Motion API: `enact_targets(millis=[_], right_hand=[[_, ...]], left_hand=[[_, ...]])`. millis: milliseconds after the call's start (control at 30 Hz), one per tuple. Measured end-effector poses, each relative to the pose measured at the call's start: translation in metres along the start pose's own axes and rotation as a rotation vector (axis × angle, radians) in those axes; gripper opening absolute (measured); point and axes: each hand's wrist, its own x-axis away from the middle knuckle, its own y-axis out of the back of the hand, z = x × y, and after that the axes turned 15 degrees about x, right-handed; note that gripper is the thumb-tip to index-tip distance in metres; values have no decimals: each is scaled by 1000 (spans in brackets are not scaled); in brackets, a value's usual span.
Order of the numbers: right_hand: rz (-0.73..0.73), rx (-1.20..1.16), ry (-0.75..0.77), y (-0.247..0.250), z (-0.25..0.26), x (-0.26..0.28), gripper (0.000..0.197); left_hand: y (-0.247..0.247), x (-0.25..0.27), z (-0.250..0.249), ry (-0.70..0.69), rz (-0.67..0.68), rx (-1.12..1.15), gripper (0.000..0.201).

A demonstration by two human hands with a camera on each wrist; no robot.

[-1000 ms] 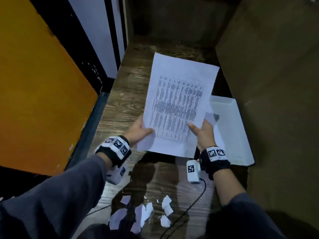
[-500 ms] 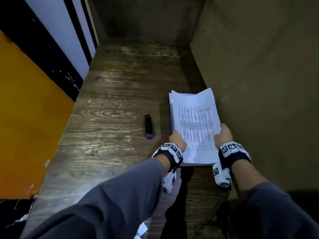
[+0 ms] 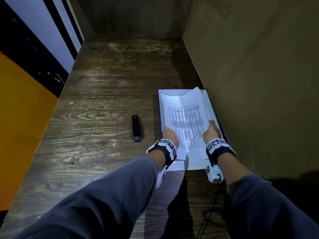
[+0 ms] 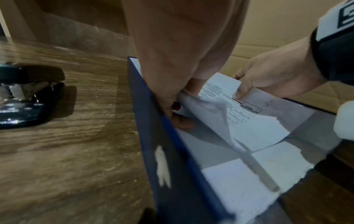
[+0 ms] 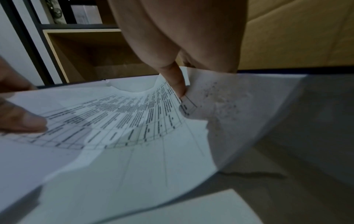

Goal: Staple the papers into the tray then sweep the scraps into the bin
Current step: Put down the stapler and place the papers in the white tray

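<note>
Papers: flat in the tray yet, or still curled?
Curled. The papers bow between both hands inside the tray, far end lifted.

Head view looks down; wrist views close, low; all share papers.

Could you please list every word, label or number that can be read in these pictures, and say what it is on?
None can be read.
Papers, held by the left hand and right hand over the tray: a printed table, its text too small and blurred to read.
Wrist bands: black-and-white square marker patterns, no letters.
Stapler: no legible marking.
</note>
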Motion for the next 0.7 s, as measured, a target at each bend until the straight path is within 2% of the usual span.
enact_targets(millis=[33,67,167,267,367,467,533,600,700], right_hand=[[4,-6,-7,-2,0,-2,53],[11,-13,-17,-3,0,-4,55],[60,26,-37,-6,-1,-4,62],[57,181,-31,-10,-2,2,58],[41,241,-25,-12,-2,7,46],[17,290,2,-13,-4,12,42],[8,310,20,-10,-6,17,46],[-8,312,33,-3,-6,25,50],[-60,209,52,15,-3,44,46]], left_hand=[[-3,-4,4,27,-26,-40,59],[-4,-3,4,-6,-7,-170,60],[-12,-11,6,-100,-66,-262,48],[-15,-5,10,-163,-200,-224,61],[-16,-6,9,-84,-272,-245,67],[-19,3,3,-61,-119,-252,75],[-17,11,-2,-73,-132,-270,81],[-14,22,-8,-75,-171,-276,77],[-1,53,-11,-158,-31,-282,80]])
